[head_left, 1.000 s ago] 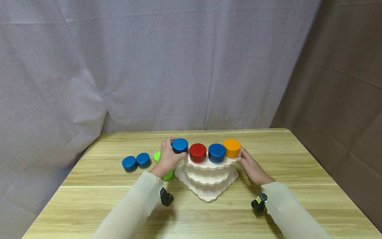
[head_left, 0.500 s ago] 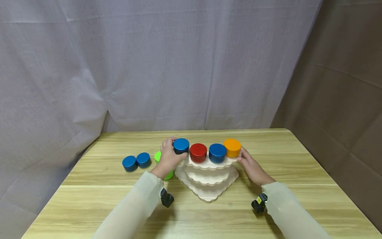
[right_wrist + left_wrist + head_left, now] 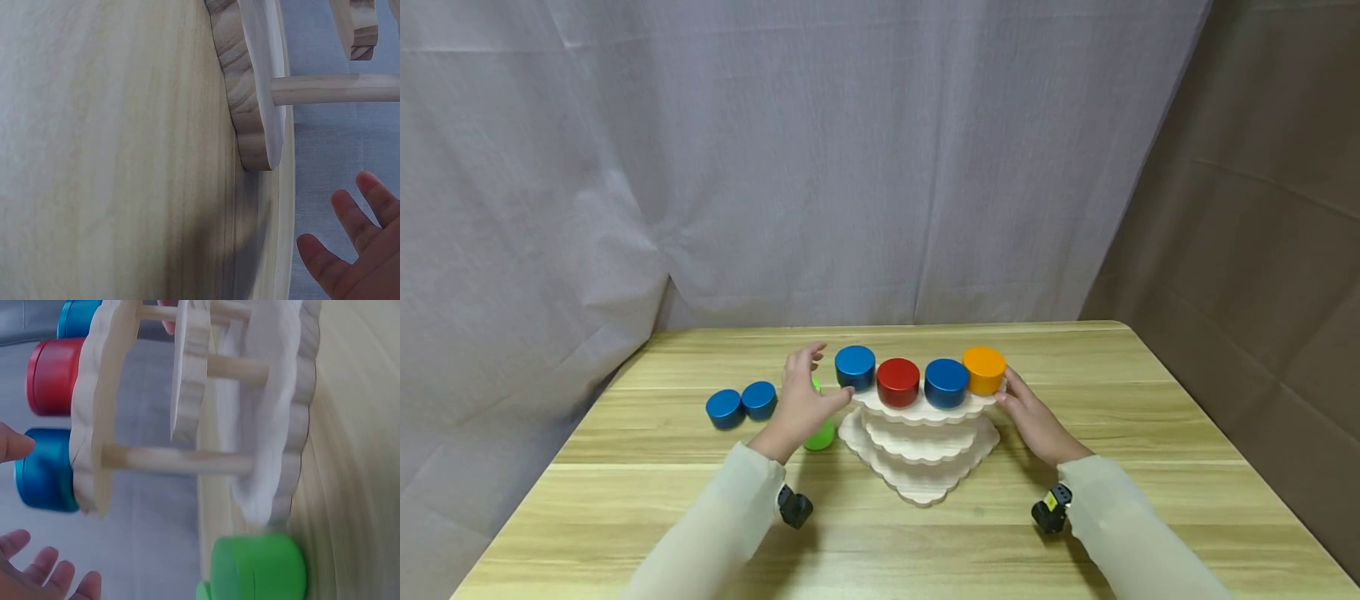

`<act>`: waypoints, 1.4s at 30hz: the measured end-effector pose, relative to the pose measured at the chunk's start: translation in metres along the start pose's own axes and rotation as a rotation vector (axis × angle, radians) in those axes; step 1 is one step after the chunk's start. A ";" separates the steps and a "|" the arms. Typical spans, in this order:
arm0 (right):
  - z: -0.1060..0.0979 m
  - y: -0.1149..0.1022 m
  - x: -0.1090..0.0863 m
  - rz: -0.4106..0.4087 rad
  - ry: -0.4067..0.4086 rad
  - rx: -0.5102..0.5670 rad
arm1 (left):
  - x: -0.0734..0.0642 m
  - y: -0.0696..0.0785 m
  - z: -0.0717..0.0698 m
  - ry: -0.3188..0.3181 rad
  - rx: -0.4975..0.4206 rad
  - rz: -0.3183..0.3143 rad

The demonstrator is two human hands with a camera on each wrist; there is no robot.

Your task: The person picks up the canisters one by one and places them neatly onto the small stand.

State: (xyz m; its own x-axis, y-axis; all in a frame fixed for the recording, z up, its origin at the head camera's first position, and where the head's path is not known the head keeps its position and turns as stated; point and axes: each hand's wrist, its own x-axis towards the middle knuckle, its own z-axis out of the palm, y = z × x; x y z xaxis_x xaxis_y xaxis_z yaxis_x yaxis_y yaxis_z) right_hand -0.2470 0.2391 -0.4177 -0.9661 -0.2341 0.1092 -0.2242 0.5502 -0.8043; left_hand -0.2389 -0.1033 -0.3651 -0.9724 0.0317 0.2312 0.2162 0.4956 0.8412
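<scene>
A pale wooden three-tier stand [image 3: 925, 479] with scalloped edges and round posts stands on the table. Along its top tier sit a blue round tin [image 3: 855, 368], a red tin [image 3: 898, 383], another blue tin [image 3: 946, 384] and an orange tin [image 3: 983, 371]. My left hand [image 3: 801, 408] is just left of the leftmost blue tin, fingers spread and holding nothing; its thumb tip overlaps that tin in the left wrist view. My right hand [image 3: 1037, 425] holds the top tier's right corner between thumb and forefinger, beside the orange tin. Its other fingers [image 3: 353, 219] extend below, apart.
Two more blue tins [image 3: 725, 409] lie on the table at the left. Green tins [image 3: 259, 569] stand by the stand's left side, partly behind my left hand in the head view. A grey curtain [image 3: 775, 167] hangs behind the table.
My left hand has let go of the leftmost blue tin and drawn back to the left, its fingers spreading. That tin stays on the top tier. My right hand has not moved.
</scene>
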 end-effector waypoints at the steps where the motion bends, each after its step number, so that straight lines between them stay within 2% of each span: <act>1: 0.000 0.000 0.000 -0.001 0.001 0.000 | -0.001 -0.002 -0.003 -0.002 0.009 0.005; 11: 0.000 -0.002 0.000 -0.016 0.004 0.011 | -0.007 -0.026 -0.035 0.056 0.161 0.136; 16: 0.000 -0.003 -0.001 -0.013 0.001 0.011 | -0.007 -0.039 -0.050 0.089 0.226 0.153; 21: 0.000 -0.003 -0.001 -0.004 -0.002 0.002 | -0.006 -0.052 -0.061 0.113 0.244 0.147; 31: 0.000 -0.002 -0.001 -0.025 0.001 0.017 | -0.004 -0.076 -0.078 0.129 0.278 0.102; 42: -0.001 -0.002 0.000 0.012 -0.008 0.013 | -0.001 -0.095 -0.093 0.087 0.270 -0.073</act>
State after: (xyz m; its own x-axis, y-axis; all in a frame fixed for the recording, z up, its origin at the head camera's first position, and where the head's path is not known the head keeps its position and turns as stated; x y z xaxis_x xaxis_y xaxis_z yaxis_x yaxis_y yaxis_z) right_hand -0.2462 0.2387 -0.4161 -0.9676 -0.2341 0.0948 -0.2109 0.5425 -0.8132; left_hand -0.2499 -0.2311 -0.3999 -0.9708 -0.0815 0.2257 0.1032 0.7074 0.6993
